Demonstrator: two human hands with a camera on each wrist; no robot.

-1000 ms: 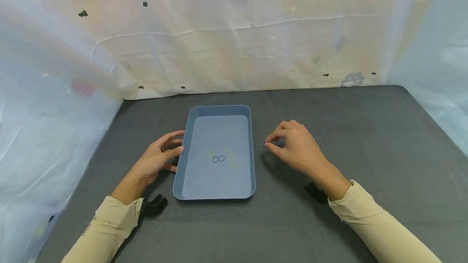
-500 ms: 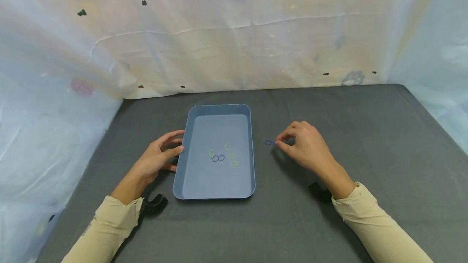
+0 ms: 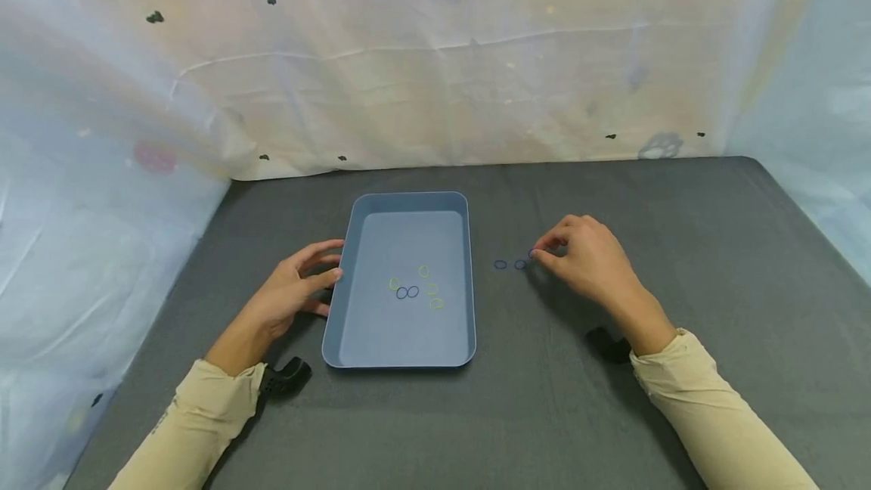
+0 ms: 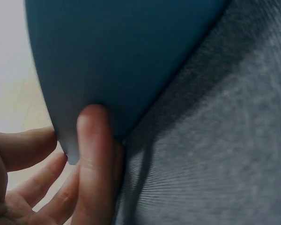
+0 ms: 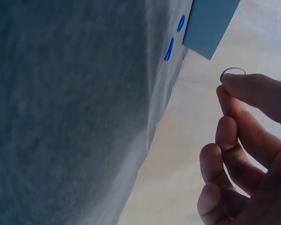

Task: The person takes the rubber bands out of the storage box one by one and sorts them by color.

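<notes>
1. Grey cloth covers the counter, with pale sheeting behind it.
2. Two blue rubber bands now lie on the cloth right of the tray; a second ago only one showed there.
3. Right hand has moved further right and pinches a third blue band at its fingertips, so the row appears to be growing.
4. Left hand, fingers relaxed, touches the tray's left rim, unchanged.
5. Yellow and blue bands remain inside the tray.
</notes>
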